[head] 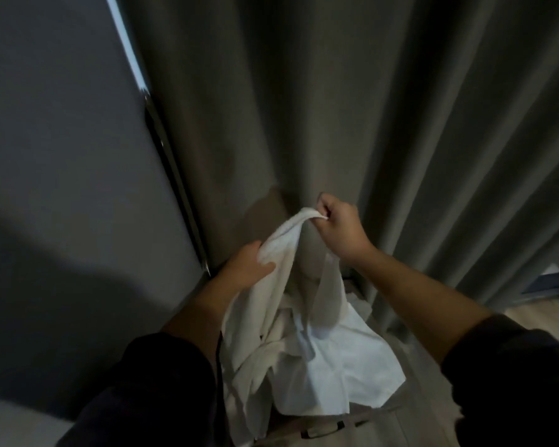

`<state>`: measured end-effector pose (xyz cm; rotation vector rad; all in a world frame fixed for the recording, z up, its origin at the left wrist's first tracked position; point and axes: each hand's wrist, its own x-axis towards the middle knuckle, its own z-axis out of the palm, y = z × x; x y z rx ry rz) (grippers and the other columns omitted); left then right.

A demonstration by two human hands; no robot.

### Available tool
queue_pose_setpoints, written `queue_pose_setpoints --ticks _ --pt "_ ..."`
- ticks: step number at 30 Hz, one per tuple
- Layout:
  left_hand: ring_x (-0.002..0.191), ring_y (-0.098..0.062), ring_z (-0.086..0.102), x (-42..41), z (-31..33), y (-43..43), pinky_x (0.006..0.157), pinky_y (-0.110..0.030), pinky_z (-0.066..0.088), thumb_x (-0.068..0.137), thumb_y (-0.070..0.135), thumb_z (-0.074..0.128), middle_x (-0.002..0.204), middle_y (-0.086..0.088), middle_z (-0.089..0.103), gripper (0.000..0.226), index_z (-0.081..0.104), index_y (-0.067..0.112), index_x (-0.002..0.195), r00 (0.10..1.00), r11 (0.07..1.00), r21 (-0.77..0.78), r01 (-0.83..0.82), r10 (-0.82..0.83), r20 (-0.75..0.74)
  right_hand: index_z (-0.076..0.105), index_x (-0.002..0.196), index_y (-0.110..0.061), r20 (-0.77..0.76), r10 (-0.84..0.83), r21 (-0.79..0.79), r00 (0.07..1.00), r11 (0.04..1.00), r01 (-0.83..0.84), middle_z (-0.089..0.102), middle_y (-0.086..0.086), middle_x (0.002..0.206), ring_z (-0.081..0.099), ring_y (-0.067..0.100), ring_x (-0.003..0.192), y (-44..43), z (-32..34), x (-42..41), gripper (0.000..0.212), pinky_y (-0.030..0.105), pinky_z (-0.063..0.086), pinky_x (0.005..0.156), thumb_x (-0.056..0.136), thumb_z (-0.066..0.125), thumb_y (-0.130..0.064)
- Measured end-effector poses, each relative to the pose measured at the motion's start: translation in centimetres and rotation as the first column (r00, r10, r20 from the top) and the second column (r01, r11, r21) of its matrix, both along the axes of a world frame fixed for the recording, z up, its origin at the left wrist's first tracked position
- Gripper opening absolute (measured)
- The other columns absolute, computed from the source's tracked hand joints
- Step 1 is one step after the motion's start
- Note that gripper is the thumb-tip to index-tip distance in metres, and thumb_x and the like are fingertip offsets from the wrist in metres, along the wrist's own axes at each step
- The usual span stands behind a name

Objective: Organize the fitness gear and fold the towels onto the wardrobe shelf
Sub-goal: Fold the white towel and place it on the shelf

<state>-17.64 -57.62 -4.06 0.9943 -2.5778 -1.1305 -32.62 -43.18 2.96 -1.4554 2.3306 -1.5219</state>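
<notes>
Grey-green fabric: one pleated curtain (352,91) fills the background, hanging to a strip of pale wood floor (530,312) at lower right; one flat grey wall panel (46,130) stands at left, edged by a dark metal strip (175,175). White, soft and creased, the towel (307,356) hangs in mid-air before the curtain, between the forearms, its lower part bunched in loose folds; whether this bundle is one cloth or several cannot be told. Two dark sleeves (162,382) cover the upper arms. Two hands: the right hand (338,227), raised highest, is clenched around a gathered corner of the towel; the left hand (247,267), lower, grasps the towel's edge, thumb on the cloth.
</notes>
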Motion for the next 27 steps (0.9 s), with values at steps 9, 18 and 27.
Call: queue_pose_setpoints --ticks 9,18,27 --pt "0.055 -0.008 0.041 -2.6 9.6 -1.0 0.046 -0.014 0.033 0.082 0.007 0.063 0.059 0.005 0.044 0.035 0.039 0.02 0.06 0.879 0.963 -0.093 -0.251 0.187 -0.438 0.064 0.099 -0.001 -0.178 -0.144 0.537 0.973 0.815 0.219 0.065 0.024 0.104 0.061 0.039 0.098 2.6 -2.0 -3.8 0.027 0.037 0.045 0.08 0.101 0.05 -0.024" --pt "0.075 -0.017 0.052 -2.8 16.9 -1.0 0.063 -0.026 0.042 0.087 0.01 0.062 0.072 0.004 0.052 0.025 0.049 0.021 0.069 0.655 0.928 0.192 -0.319 0.362 -0.663 0.059 0.094 -0.002 0.406 -0.102 -0.131 0.908 0.977 0.169 0.057 0.009 0.08 0.056 0.018 0.068 0.6 8.0 -1.2 0.025 0.026 0.046 0.058 0.104 0.042 -0.019" --pt "0.079 -0.007 0.059 -1.3 27.4 0.6 0.075 -0.03 0.05 0.087 0.024 0.057 0.085 0.01 0.06 0.013 0.051 0.032 0.079 0.483 0.885 0.211 -0.416 0.411 -0.773 0.068 0.107 -0.002 -0.208 0.026 0.578 0.978 0.81 0.102 0.069 0.017 0.103 0.066 0.031 0.093 2.2 11.4 -2.9 0.041 0.025 0.04 0.067 0.09 0.067 -0.039"
